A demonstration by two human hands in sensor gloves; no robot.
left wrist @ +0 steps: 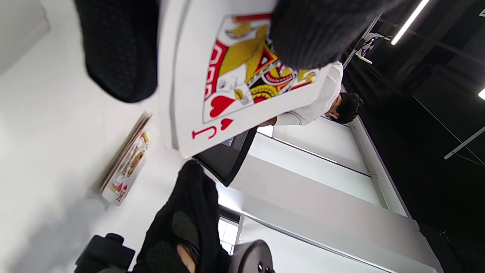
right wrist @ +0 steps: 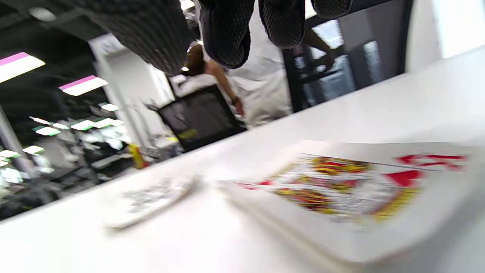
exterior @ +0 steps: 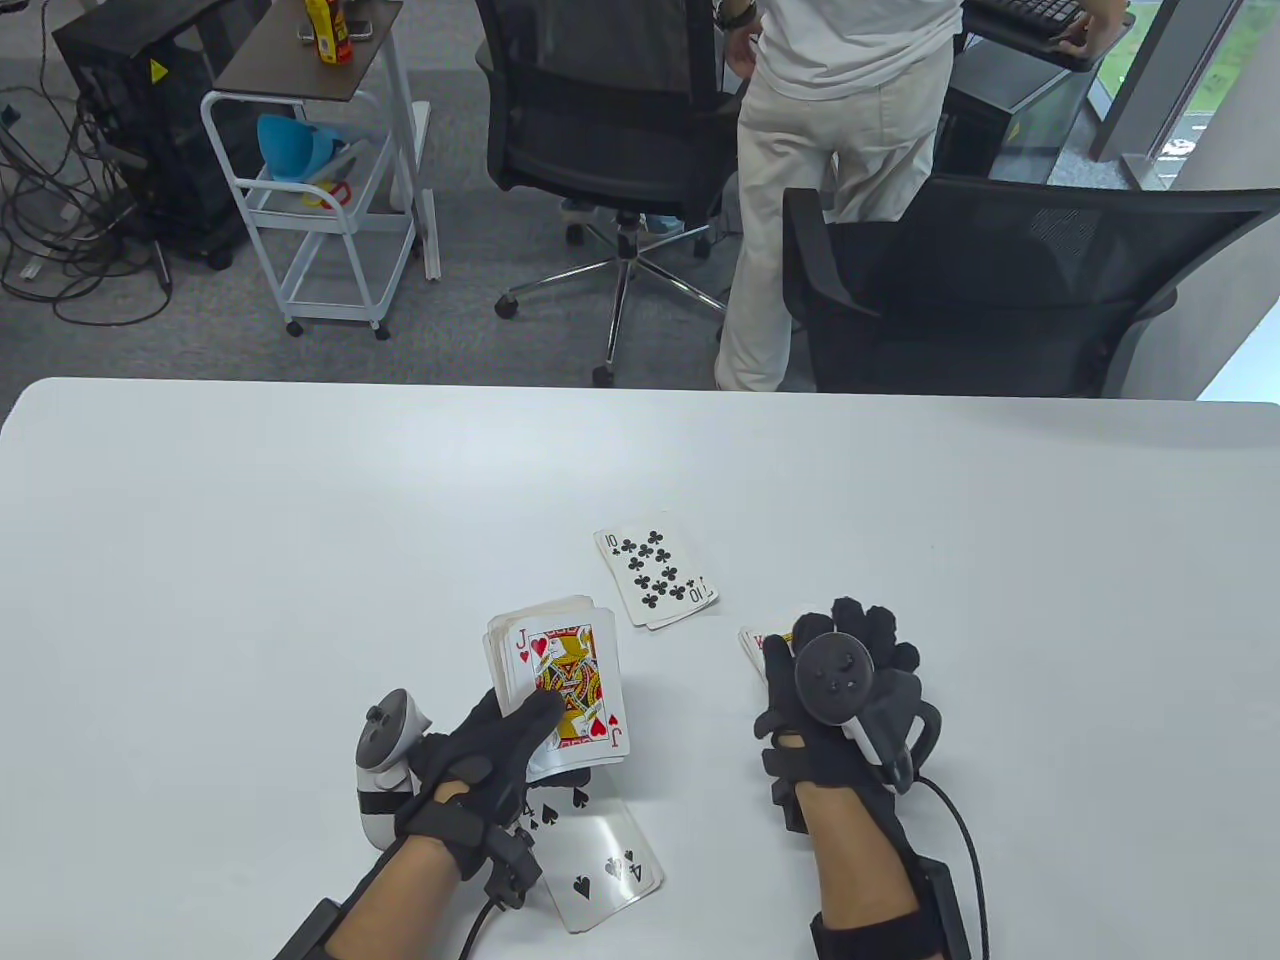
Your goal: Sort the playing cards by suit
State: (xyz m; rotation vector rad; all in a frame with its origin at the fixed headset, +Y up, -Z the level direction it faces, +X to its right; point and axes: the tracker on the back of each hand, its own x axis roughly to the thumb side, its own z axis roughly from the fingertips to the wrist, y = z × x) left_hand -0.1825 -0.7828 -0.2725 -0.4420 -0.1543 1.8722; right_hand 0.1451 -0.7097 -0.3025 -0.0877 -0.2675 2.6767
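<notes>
Left hand (exterior: 480,760) grips the deck (exterior: 555,690) face up, thumb lying across the top card, fingers curled underneath; the top card is the jack of hearts (exterior: 570,695), and the left wrist view shows that jack (left wrist: 242,87) close up with the thumb (left wrist: 307,30) pressing on its face. The deck sits above the table (exterior: 250,560), near its front edge and a bit left of centre. Under the left wrist a four of spades (exterior: 600,860) lies face up on the table, partly covered by the hand. Right hand (exterior: 840,690) is palm down over a small pile on the right, fingers spread loosely, the tracker on its back hiding most of them; cannot tell from above whether the fingertips touch the card. Only a corner of that pile's top card, a red king (exterior: 755,645), pokes out at the hand's left side. In the right wrist view the king (right wrist: 341,189) lies flat and blurred on the table, with the fingers (right wrist: 227,34) hanging above it and apart from it. Between and beyond the two hands a ten of clubs (exterior: 657,577) lies face up on a thin pile, angled, well apart from both hands. Past the table a person in light clothes (exterior: 830,150) stands facing away between two black office chairs (exterior: 990,290), with a white trolley (exterior: 320,200) off to the left.
</notes>
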